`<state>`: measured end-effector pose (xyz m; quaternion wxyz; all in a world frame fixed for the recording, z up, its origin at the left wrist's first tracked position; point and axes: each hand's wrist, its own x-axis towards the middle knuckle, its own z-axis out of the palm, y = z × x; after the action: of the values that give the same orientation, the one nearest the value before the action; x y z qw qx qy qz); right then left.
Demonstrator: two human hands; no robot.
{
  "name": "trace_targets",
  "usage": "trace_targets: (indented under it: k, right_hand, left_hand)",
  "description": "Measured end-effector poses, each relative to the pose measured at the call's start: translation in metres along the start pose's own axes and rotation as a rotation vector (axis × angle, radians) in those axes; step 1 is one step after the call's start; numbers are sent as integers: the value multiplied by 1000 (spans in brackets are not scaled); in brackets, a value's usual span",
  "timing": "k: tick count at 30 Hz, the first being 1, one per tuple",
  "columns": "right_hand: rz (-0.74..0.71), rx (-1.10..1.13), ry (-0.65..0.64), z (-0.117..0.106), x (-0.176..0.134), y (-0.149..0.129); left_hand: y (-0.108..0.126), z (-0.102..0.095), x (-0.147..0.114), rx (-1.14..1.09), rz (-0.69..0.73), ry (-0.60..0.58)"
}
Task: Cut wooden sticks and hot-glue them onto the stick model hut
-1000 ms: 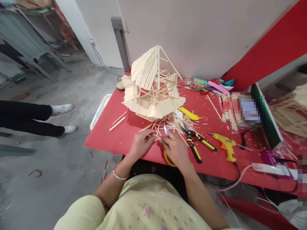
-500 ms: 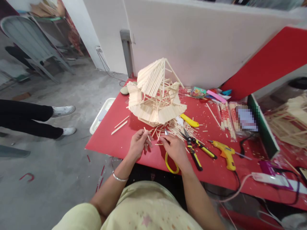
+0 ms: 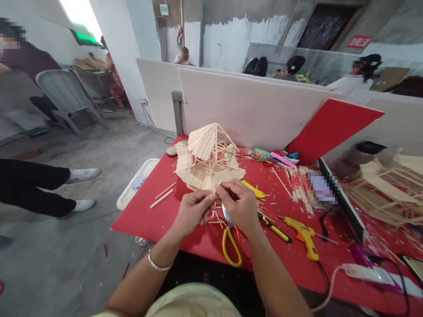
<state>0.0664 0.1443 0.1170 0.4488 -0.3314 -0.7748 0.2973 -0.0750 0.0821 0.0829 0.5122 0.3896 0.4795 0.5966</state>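
In front of a model house of thin wooden sticks (image 3: 201, 176), my two hands meet at the fingertips. My left hand (image 3: 193, 213) is closed in a pinch on a short wooden stick, mostly hidden by the fingers. Pinched at the same spot, my right hand (image 3: 240, 204) also grips that small piece. Under the right hand lie scissors with yellow handles (image 3: 232, 253), their blades partly covered. Yellow-and-black cutters (image 3: 277, 231) rest on the red table (image 3: 142, 220), partly behind my right hand. Loose stick pieces (image 3: 216, 218) are scattered below my fingers.
A yellow glue gun (image 3: 304, 235) with a cord lies to the right. A yellow-handled cutter (image 3: 254, 188) is behind my right hand. Bundled sticks (image 3: 299, 185) and a green-edged board (image 3: 343, 200) stand farther right. Two sticks (image 3: 161, 198) lie left. A person's legs (image 3: 36, 185) show at left.
My head view has tilted up, showing more of the room. My hands have come together, the right hand moving in to the stick piece in my left fingers.
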Motion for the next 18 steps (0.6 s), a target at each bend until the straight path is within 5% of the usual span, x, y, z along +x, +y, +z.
trace_targets:
  k: [8, 18]
  right_hand:
    - [-46, -55, 92, -3, 48, -6]
    - [25, -48, 149, 5, 83, 1]
  left_hand:
    - [30, 2, 39, -410, -62, 55]
    - [36, 0, 72, -579, -165, 12]
